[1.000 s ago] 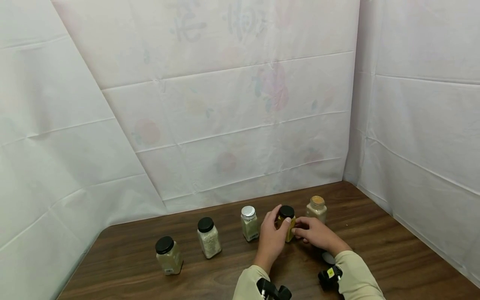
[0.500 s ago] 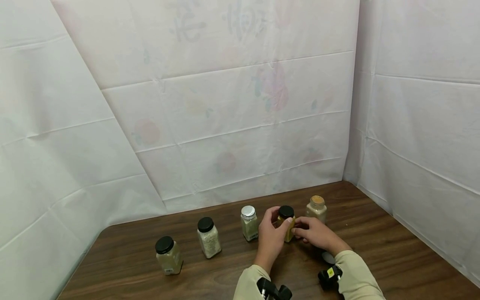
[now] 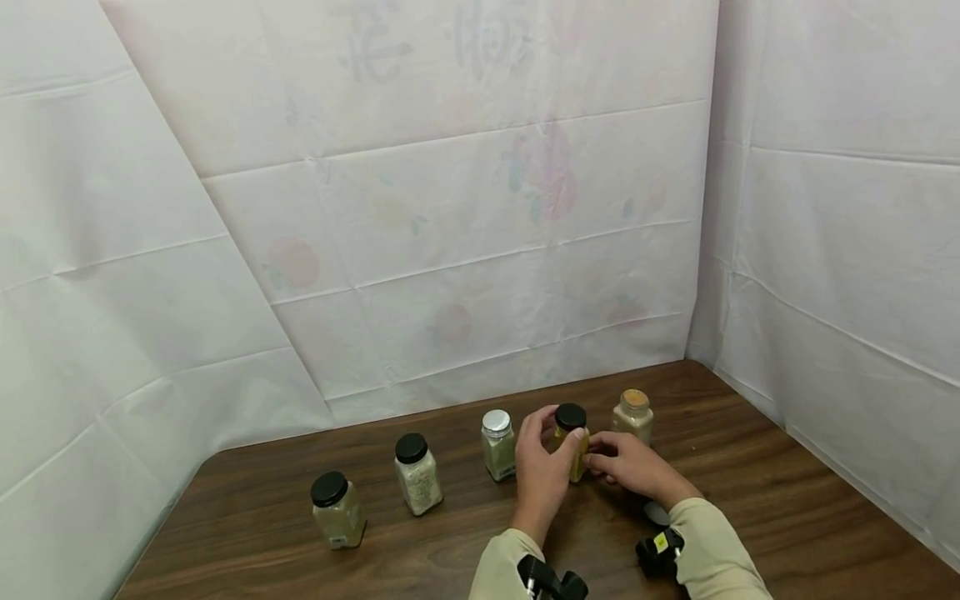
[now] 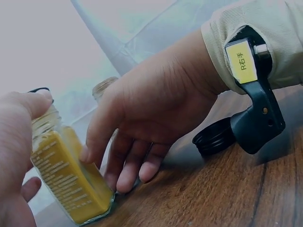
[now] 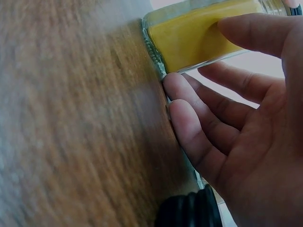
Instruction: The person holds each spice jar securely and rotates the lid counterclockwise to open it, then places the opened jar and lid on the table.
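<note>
A square glass spice jar [image 3: 578, 467] of yellow powder stands on the table between the two hands, a black lid [image 3: 570, 416] at its top. My left hand [image 3: 542, 475] grips it around the lid, thumb on the near side and fingers behind. Low on the glass, my right hand [image 3: 630, 467] pinches the jar; the thumb [image 5: 251, 33] presses the yellow side in the right wrist view. Its lower fingers [image 5: 189, 127] curl beside the base. Whether the lid is seated or lifted, I cannot tell. The left hand's far fingertips are partly hidden.
Right behind stands a lidless jar [image 3: 632, 421] of tan powder. A grey disc [image 3: 657, 513] lies by the right wrist. Leftward are a silver-topped jar [image 3: 499, 454] and two black-lidded jars, one pale [image 3: 420, 483], one greenish [image 3: 341, 517]. White cloth [image 3: 450, 250] hangs behind the wooden table [image 3: 247, 508].
My left hand's fingers and thumb have shifted around the black lid, which sits slightly higher in the head view. The right hand keeps its place on the jar.
</note>
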Action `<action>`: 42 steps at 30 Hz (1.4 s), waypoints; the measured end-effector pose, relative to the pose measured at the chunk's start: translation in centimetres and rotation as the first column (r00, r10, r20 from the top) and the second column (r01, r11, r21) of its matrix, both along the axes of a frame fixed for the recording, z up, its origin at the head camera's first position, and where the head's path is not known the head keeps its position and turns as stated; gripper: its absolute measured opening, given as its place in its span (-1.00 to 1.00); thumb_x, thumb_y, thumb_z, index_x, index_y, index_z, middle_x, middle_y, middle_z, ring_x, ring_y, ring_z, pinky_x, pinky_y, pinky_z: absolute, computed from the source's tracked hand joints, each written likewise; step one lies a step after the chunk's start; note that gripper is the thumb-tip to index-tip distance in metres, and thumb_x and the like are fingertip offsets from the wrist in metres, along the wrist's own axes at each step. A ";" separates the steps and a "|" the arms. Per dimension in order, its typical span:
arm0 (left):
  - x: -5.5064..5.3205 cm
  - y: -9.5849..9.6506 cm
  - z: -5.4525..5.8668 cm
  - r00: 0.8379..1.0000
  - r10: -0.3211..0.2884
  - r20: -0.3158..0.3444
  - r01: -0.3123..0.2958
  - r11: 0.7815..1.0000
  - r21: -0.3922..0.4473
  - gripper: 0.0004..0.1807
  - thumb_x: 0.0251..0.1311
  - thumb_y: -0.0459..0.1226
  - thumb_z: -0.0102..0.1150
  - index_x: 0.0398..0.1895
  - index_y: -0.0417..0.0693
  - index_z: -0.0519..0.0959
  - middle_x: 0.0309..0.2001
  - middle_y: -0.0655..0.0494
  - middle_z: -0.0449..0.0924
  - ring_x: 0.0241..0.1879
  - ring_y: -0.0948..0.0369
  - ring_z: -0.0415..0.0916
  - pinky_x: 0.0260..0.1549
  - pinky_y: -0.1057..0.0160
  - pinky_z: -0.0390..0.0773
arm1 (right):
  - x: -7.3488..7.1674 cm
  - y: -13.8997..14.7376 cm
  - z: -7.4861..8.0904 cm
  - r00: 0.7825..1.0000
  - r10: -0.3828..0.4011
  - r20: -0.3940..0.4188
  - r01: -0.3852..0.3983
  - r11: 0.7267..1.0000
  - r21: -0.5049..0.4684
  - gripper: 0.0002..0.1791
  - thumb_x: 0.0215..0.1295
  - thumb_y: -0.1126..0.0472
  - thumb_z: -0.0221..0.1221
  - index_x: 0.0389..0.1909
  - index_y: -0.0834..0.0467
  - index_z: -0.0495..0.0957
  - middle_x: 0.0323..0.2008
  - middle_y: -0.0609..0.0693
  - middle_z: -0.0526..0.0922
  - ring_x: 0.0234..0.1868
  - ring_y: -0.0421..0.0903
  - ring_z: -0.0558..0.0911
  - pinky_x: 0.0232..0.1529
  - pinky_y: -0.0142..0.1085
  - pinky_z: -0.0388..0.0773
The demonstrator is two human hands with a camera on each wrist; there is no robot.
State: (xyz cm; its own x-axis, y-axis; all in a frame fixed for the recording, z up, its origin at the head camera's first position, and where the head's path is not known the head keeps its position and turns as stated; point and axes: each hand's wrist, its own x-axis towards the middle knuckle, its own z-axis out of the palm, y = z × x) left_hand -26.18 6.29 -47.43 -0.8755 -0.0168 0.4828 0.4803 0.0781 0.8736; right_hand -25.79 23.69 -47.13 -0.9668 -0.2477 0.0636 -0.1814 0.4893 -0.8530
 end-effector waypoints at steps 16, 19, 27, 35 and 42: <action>1.3 -1.4 0.8 0.980 0.049 -0.192 -0.062 0.996 -0.062 -0.59 0.26 -0.11 0.37 0.13 0.09 0.54 0.01 0.27 0.53 0.03 0.25 0.50 0.00 0.12 0.54 | 0.3 0.1 0.1 1.000 0.002 -0.028 -0.002 1.000 0.021 -0.57 0.46 0.08 0.18 0.15 0.30 0.54 -0.16 0.07 0.65 -0.21 -0.02 0.64 -0.28 -0.15 0.60; 1.7 -2.1 0.8 0.976 0.043 -0.213 -0.066 0.993 -0.103 -0.58 0.24 -0.13 0.38 0.13 0.07 0.53 0.01 0.26 0.52 -0.01 0.26 0.51 -0.06 0.17 0.57 | 0.4 0.2 0.1 1.000 0.008 -0.022 -0.007 1.000 0.026 -0.56 0.47 0.08 0.17 0.17 0.32 0.53 -0.12 0.08 0.66 -0.18 -0.02 0.65 -0.26 -0.15 0.62; 2.9 -4.1 1.1 0.983 -0.007 -0.182 -0.026 0.983 -0.183 -0.59 0.23 -0.13 0.40 0.12 0.08 0.53 -0.02 0.25 0.53 -0.14 0.24 0.53 -0.18 0.18 0.62 | 0.7 0.0 0.2 1.000 0.008 -0.028 -0.006 0.999 0.038 -0.54 0.46 0.07 0.17 0.18 0.34 0.52 -0.11 0.10 0.65 -0.19 -0.02 0.65 -0.27 -0.15 0.61; 3.9 -5.4 2.0 0.993 -0.087 -0.084 0.061 0.960 -0.274 -0.60 0.17 -0.15 0.44 0.05 0.07 0.55 -0.06 0.24 0.54 -0.18 0.23 0.58 -0.20 0.25 0.61 | 0.6 0.1 -0.1 1.000 -0.003 -0.028 0.004 0.999 0.038 -0.54 0.46 0.07 0.18 0.17 0.34 0.52 -0.17 0.08 0.64 -0.24 -0.04 0.62 -0.29 -0.16 0.59; 4.2 -6.1 1.9 0.993 -0.117 -0.018 0.105 0.940 -0.325 -0.62 0.14 -0.14 0.46 -0.01 0.10 0.55 -0.10 0.27 0.59 -0.17 0.22 0.61 -0.23 0.23 0.63 | 0.6 -0.2 0.1 0.999 0.012 -0.051 -0.009 0.999 0.046 -0.56 0.46 0.10 0.17 0.16 0.36 0.52 -0.18 0.07 0.65 -0.29 -0.03 0.62 -0.32 -0.16 0.58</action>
State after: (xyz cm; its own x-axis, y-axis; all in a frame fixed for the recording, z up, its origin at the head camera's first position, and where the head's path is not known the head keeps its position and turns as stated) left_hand -22.03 0.22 -45.53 -0.8449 0.2412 0.4774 0.5327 0.2978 0.7922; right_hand -25.15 23.47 -46.99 -0.9599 -0.2616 0.1009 -0.2294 0.5255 -0.8193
